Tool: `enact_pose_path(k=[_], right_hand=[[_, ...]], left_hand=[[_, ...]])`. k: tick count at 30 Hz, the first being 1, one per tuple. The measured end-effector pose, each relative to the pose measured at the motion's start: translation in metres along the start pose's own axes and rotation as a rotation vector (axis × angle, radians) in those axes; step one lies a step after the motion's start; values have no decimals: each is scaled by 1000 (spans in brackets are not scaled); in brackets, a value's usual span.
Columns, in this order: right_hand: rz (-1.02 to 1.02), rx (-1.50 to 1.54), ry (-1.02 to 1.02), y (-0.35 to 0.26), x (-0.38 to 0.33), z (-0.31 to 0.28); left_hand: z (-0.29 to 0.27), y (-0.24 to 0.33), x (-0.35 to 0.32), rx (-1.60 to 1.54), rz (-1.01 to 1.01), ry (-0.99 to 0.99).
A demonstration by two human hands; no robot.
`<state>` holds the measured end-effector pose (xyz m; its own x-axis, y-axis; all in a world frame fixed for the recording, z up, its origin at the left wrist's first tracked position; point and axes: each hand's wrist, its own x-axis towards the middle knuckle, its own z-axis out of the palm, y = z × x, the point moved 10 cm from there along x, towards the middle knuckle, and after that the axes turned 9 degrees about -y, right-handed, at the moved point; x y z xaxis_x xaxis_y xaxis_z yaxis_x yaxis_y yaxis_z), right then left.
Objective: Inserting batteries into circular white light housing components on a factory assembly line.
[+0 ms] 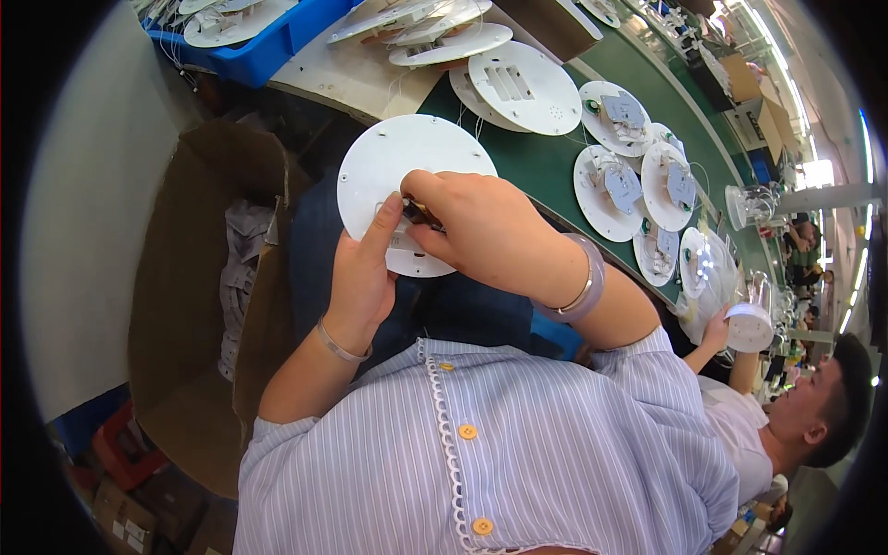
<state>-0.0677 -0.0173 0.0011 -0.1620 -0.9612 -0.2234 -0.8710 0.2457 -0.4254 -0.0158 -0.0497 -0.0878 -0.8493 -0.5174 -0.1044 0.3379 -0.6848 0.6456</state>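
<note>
A round white plastic disc [402, 153] with small holes near its rim is held up in front of my body. My left hand [363, 277] grips its lower left edge, with the thumb on the face. Over the disc's middle, my right hand [486, 217] closes its fingers around a small dark tool [413, 212], whose tip is at the disc's surface beside my left thumb. Most of the tool is hidden by the fingers, so its exact kind does not show.
A large open cardboard box [166, 296] stands at my left. Ahead, a blue bin [254, 63] holds white discs and wires. More discs [527, 88] lie on the green belt [518, 162], several bearing grey-blue parts [622, 188]. At right, a co-worker's hand [714, 331] holds a white round piece.
</note>
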Motion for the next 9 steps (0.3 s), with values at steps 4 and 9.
enact_pose_path(k=[4, 9], right_hand=[[-133, 83, -5, 1, -5, -2], [9, 310, 29, 17, -14, -16]], left_hand=[[-4, 6, 1, 44, 2, -32], [-13, -4, 2, -116, -89, -13]])
